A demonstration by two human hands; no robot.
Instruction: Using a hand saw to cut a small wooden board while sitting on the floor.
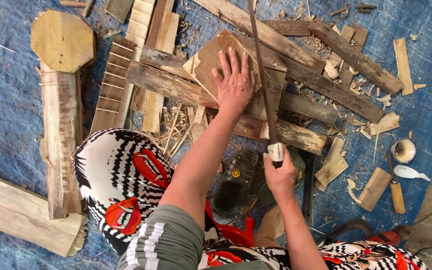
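Observation:
My left hand (234,80) lies flat, fingers spread, on a light square wooden board (208,62) that rests on dark weathered planks (171,85). My right hand (279,175) grips the white-wrapped handle of a long thin dark blade (261,70). The blade runs up from my fist, just right of my left hand, across the board's right edge. My knees in black, white and red patterned cloth (121,185) frame the bottom of the view.
Planks, offcuts and shavings lie all over a blue tarp (6,100). An octagonal wooden piece on a long plank (62,41) lies at left, with a ridged strip (113,85) beside it. A wooden-handled tool (396,192) and a small bowl (404,150) sit at right.

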